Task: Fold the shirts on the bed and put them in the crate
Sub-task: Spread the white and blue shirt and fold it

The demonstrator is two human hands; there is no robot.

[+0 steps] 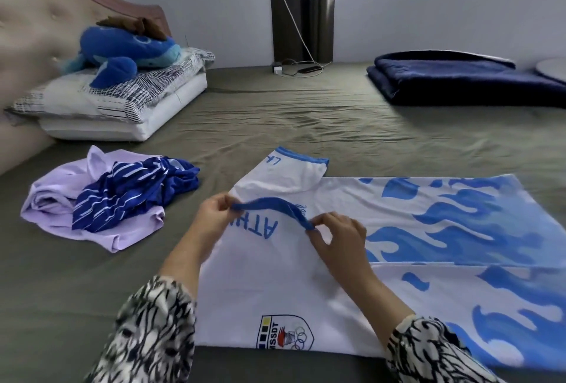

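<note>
A white shirt (398, 284) with light-blue flame shapes lies flat on the olive bed sheet (306, 119), its near side folded over and one sleeve spread at the far side. My left hand (211, 218) pinches the left end of its blue collar (269, 203). My right hand (337, 237) pinches the collar's right end. To the left, a lilac shirt (55, 198) lies crumpled with a blue white-striped shirt (128, 192) heaped on it. No crate is in view.
Stacked pillows (122, 107) with a blue plush toy (128, 48) sit by the headboard at the far left. A folded navy blanket (459, 79) lies at the far right. A charger and cable (294, 70) rest near the curtain.
</note>
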